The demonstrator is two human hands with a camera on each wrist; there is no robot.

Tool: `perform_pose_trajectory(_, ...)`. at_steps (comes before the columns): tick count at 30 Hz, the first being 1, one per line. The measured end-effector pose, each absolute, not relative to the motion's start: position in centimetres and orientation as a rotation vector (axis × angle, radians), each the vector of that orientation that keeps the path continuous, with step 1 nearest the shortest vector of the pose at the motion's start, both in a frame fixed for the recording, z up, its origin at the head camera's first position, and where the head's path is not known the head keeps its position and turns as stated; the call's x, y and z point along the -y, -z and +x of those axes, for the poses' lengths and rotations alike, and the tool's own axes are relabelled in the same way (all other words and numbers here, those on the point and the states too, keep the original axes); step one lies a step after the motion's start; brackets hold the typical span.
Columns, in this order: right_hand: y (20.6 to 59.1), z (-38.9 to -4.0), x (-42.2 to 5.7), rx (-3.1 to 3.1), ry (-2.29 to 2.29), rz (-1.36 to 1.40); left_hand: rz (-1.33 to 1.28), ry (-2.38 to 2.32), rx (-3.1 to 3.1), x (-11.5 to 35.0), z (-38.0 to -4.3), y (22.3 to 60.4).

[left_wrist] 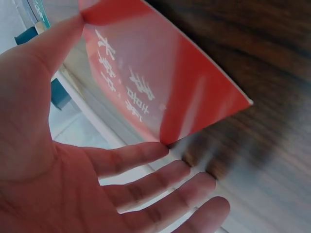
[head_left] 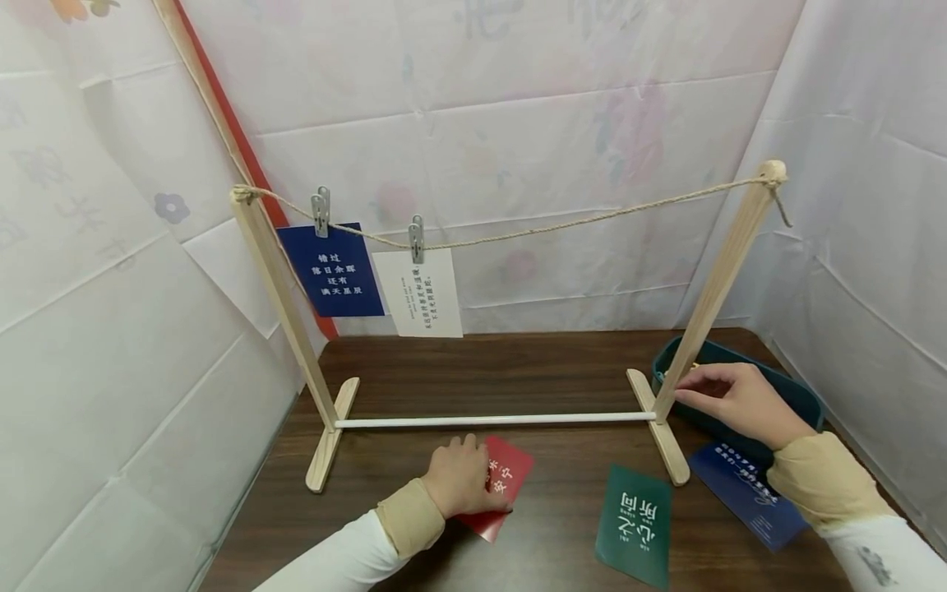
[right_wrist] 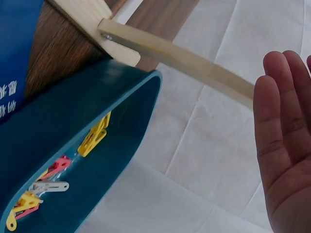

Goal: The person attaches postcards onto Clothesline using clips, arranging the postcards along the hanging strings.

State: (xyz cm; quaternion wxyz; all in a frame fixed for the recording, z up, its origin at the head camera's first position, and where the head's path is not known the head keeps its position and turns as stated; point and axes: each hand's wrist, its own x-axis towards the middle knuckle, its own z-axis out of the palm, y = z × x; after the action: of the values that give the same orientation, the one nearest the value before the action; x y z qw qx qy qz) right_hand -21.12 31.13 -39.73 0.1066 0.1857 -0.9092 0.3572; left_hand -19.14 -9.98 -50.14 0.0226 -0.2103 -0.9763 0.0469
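My left hand (head_left: 459, 477) holds a red card (head_left: 506, 464) with white writing near the middle of the table. In the left wrist view its thumb and index finger touch two corners of the card, the other fingers spread beside it. My right hand (head_left: 747, 403) hovers over a teal box (right_wrist: 121, 97), close to the rack's right post (head_left: 721, 288), with nothing visible in its fingers. Inside the box lie several clothespins: yellow (right_wrist: 93, 136), pink (right_wrist: 59, 167) and grey (right_wrist: 51, 186).
A twine line (head_left: 584, 220) spans the wooden rack. Metal clips hold a dark blue card (head_left: 333, 279) and a white card (head_left: 422, 300) on its left half. A green card (head_left: 634, 526) and another blue card (head_left: 747, 497) lie at the table's right front.
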Motion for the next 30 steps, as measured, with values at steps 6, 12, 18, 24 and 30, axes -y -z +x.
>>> perform_pose_trajectory(6,39.3,-20.9,-32.4,2.723,-0.991,0.482,-0.718,-0.158,3.086,10.3,-19.4,49.6)
perform_pose_trajectory(12,38.8,-20.9,-33.3,2.744,-0.925,0.465,-0.775,-0.135,3.165,10.6,-19.8,49.0)
perform_pose_trajectory(18,38.7,-21.0,-33.9,2.75,-0.907,0.451,-0.818,-0.081,3.209,10.7,-20.1,48.5)
perform_pose_trajectory(24,38.9,-21.4,-34.6,2.802,-0.937,0.414,-0.866,0.001,3.231,10.8,-20.2,48.1)
perform_pose_trajectory(30,38.6,-22.3,-35.8,2.859,-0.95,0.397,-0.895,0.097,3.253,11.0,-20.5,48.4)
